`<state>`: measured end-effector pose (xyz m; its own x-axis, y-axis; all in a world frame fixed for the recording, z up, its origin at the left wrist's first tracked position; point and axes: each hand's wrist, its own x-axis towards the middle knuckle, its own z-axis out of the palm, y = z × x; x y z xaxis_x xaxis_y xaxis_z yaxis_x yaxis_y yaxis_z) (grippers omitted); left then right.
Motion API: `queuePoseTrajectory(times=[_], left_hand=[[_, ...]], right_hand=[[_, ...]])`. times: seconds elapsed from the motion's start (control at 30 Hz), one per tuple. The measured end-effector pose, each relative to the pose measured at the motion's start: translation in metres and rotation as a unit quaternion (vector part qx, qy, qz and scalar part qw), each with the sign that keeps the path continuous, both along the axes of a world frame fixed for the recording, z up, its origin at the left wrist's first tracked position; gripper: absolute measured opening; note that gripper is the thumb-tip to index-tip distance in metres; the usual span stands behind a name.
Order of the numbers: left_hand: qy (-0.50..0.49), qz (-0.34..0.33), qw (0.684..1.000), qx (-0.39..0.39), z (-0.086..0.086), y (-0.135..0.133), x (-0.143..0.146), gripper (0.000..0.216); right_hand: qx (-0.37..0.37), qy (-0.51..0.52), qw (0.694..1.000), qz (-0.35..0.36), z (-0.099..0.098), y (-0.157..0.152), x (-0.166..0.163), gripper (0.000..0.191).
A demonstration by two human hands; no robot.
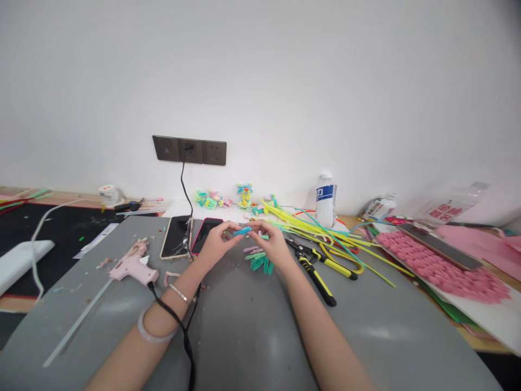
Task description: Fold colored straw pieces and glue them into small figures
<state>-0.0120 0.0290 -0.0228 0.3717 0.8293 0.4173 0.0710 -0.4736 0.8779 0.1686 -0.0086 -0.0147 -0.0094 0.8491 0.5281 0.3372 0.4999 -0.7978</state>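
Between the fingertips of both hands is a short blue piece of fuzzy pipe cleaner (243,231), held above the grey mat (244,326). My left hand (222,239) pinches its left end. Its right end is in the fingers of my right hand (266,241), also closed. Just below my right hand lies a small pile of green pipe cleaner pieces (260,263), with a few lilac ones (253,250) beside it. Pliers with yellow and black handles (313,266) rest to the right of that hand.
At left lies a pink glue gun (134,266) with a glue stick and black cord. Two phones (176,237) sit behind my left hand. Long yellow pipe cleaners (325,233), a bottle (325,201) and small colourful figures (245,196) line the wall. Pink braided work (439,260) is at right.
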Motion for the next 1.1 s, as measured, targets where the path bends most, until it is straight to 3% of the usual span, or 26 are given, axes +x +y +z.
queuePoseTrajectory(times=[0.53, 0.77, 0.97, 1.1], left_hand=[[0.003, -0.064, 0.992, -0.104, 0.0017, -0.0011, 0.0014, 0.027], [0.004, -0.075, 0.988, -0.132, -0.0012, -0.001, 0.0005, 0.037], [-0.031, -0.102, 0.976, -0.191, 0.0016, -0.0041, 0.0021, 0.048], [-0.053, -0.097, 0.98, -0.167, 0.0021, -0.0042, 0.004, 0.048]], right_hand=[[-0.024, 0.037, 0.999, 0.022, 0.0005, -0.0002, 0.0018, 0.033], [-0.109, 0.059, 0.987, 0.104, 0.0001, -0.0024, -0.001, 0.035], [-0.094, 0.076, 0.989, 0.088, -0.0014, 0.0003, -0.0014, 0.034], [-0.094, 0.106, 0.987, 0.073, -0.0029, 0.003, 0.0005, 0.036]])
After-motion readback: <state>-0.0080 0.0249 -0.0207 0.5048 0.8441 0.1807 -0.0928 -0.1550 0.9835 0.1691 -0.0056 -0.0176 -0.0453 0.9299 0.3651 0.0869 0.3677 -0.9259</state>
